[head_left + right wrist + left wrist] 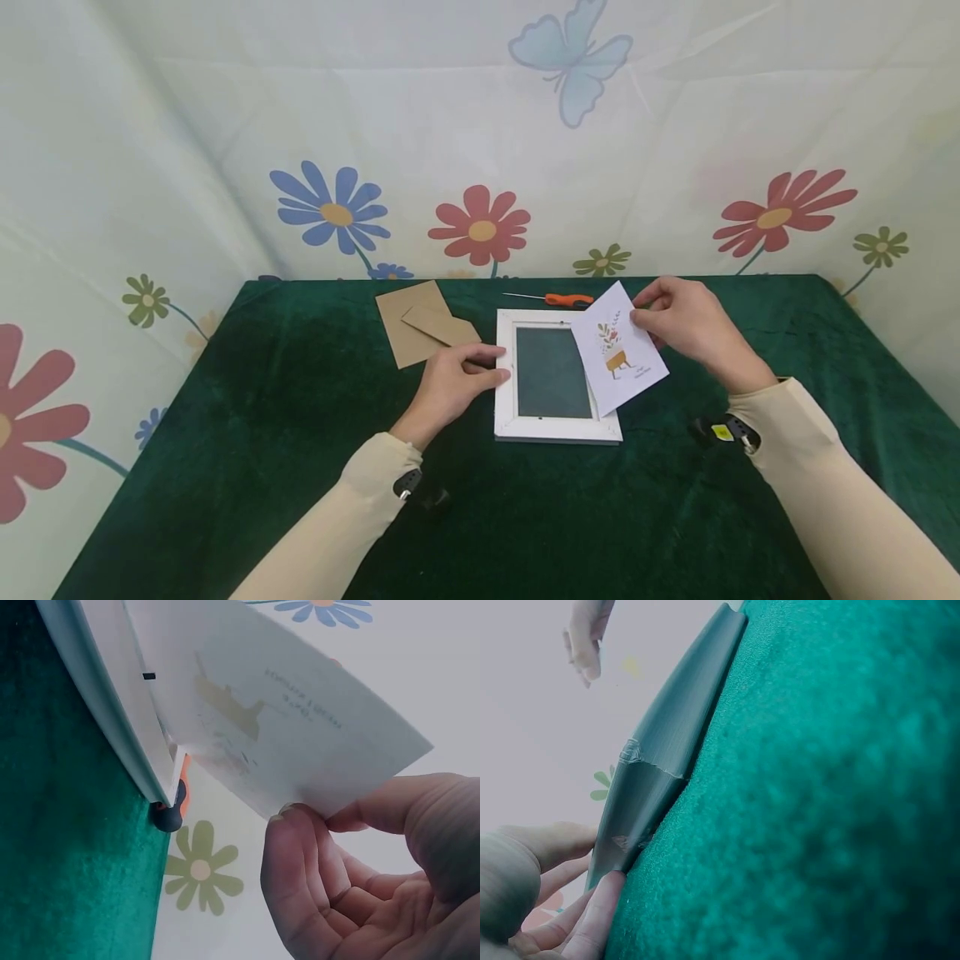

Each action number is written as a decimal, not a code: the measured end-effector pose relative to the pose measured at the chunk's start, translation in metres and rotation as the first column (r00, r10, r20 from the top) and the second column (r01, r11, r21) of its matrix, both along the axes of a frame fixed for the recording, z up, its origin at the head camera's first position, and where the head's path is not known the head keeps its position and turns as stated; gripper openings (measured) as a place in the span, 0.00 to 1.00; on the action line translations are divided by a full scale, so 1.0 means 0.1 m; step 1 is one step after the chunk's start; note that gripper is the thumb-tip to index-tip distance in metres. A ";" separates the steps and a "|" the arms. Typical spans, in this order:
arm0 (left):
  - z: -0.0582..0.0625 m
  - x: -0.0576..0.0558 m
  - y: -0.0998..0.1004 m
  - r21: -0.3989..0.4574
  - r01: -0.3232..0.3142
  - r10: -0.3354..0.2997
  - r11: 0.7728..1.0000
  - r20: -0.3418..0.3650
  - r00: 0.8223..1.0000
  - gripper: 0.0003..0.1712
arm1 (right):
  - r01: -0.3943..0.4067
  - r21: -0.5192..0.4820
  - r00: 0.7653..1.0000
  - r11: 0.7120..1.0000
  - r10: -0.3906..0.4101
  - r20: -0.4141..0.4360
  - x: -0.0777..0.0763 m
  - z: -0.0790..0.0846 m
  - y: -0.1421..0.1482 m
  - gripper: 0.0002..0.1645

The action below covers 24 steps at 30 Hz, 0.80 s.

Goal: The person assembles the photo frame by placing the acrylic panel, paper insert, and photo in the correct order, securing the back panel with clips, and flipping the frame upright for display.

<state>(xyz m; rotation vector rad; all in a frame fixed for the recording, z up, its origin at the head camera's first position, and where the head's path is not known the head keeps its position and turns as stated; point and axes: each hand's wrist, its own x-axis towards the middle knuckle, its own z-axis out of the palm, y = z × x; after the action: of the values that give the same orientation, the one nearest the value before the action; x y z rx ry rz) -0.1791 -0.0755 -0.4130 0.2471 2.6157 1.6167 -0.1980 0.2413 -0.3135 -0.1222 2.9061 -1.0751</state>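
A white picture frame [505,408] lies on the green cloth, its dark green-looking middle within the border. My left hand [450,379] holds the frame by its left edge; in the left wrist view the fingers [596,911] and thumb are at the frame's side [656,735]. Between thumb and fingers, my right hand [686,321] pinches the upper right edge of a white card [600,329] printed with a plant in an orange pot. The card is tilted and covers the frame's right side in the head view. From the right wrist, its pale back [300,712] shows the print faintly through.
Left of the frame lie a brown board [405,337] and a smaller brown piece [450,327] on top of it. An orange-handled screwdriver [566,299] lies behind the frame. A flowered curtain [420,125] hangs behind the table.
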 end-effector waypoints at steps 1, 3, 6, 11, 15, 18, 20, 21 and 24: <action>0.00 0.00 0.00 0.000 -0.001 0.001 1.000 0.000 1.000 0.21 | -0.005 0.009 1.000 1.000 0.005 -0.005 0.00 0.01 -0.01 0.25; -0.01 0.00 -0.01 0.000 -0.002 0.002 1.000 0.000 1.000 0.22 | -0.011 0.031 1.000 0.999 0.012 -0.018 -0.01 0.02 -0.03 0.24; -0.01 0.00 -0.01 0.004 -0.001 0.001 1.000 0.000 1.000 0.22 | -0.010 0.061 0.999 0.998 0.012 -0.034 -0.01 0.05 -0.07 0.23; -0.02 -0.01 -0.02 0.006 -0.001 0.001 1.000 -0.001 1.000 0.22 | -0.012 0.079 0.999 0.997 0.015 -0.039 0.00 0.07 -0.14 0.23; -0.02 -0.01 -0.01 0.008 0.001 -0.001 1.000 0.001 1.000 0.22 | -0.020 0.086 0.998 0.996 0.025 -0.059 0.02 0.08 -0.20 0.22; -0.02 -0.01 -0.01 0.013 0.005 -0.005 1.000 0.006 1.000 0.21 | -0.014 0.109 0.996 0.994 0.023 -0.081 0.04 0.09 -0.23 0.20; -0.01 -0.01 -0.01 0.016 0.007 -0.008 1.000 0.007 1.000 0.21 | -0.007 0.124 0.995 0.992 0.019 -0.095 0.05 0.11 -0.25 0.19; -0.01 -0.02 -0.01 0.016 0.009 -0.009 1.000 0.006 1.000 0.21 | -0.002 0.131 0.994 0.991 0.016 -0.104 0.06 0.12 -0.25 0.19; -0.01 -0.01 -0.01 0.017 0.011 -0.011 1.000 0.000 1.000 0.21 | 0.011 0.140 0.992 0.990 0.007 -0.127 0.08 0.13 -0.29 0.18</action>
<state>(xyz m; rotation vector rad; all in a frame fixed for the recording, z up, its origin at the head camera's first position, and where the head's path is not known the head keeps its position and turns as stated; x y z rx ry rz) -0.1804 -0.0766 -0.4142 0.2620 2.5975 1.6357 -0.1902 0.2120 -0.3008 -0.1895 3.0843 -0.8896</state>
